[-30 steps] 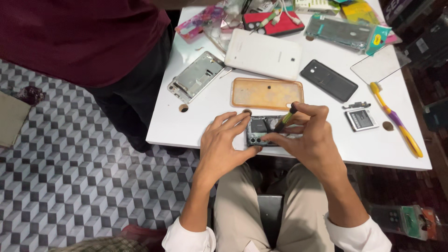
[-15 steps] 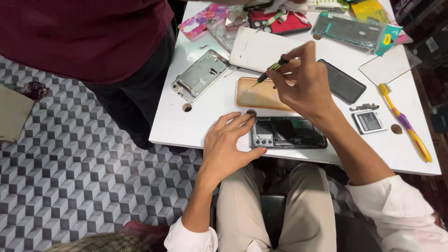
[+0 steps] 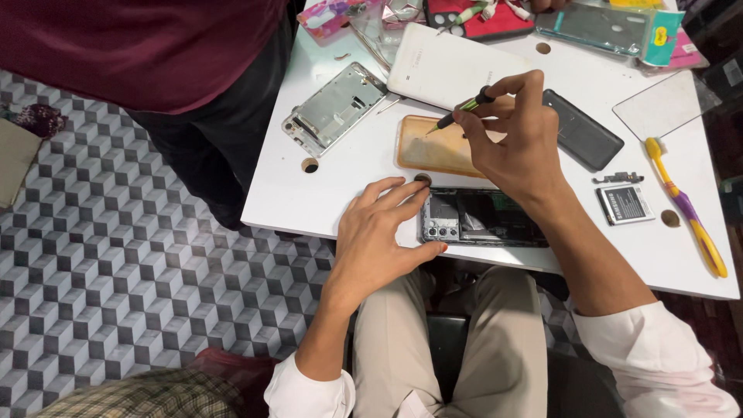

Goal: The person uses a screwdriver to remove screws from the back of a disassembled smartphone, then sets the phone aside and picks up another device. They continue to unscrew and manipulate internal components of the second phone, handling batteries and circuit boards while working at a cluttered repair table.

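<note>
Head cam looking down at the white table (image 3: 309,201): your left hand (image 3: 379,240) is spread flat, fingers wide, pinning the left end of the opened black phone with its back cover off (image 3: 484,218), which lies at the near edge of the table right above your lap. Your right hand (image 3: 518,139) is pinched shut around a slim screwdriver with a green-and-black handle (image 3: 463,110), and the tip hangs over the translucent orange soft phone case (image 3: 433,147), not over the phone at all. Risk-wise, if there's a tiny screw on that tip (can't tell, too small to see), it could drop and roll toward one of the round holes in the table (image 3: 309,165) or off onto the patterned floor. Also the phone sits so close to the edge that one slip of your holding hand could tip it off. The bare silver metal phone frame (image 3: 334,107) and small loose battery (image 3: 625,204) are well apart from both hands.
</note>
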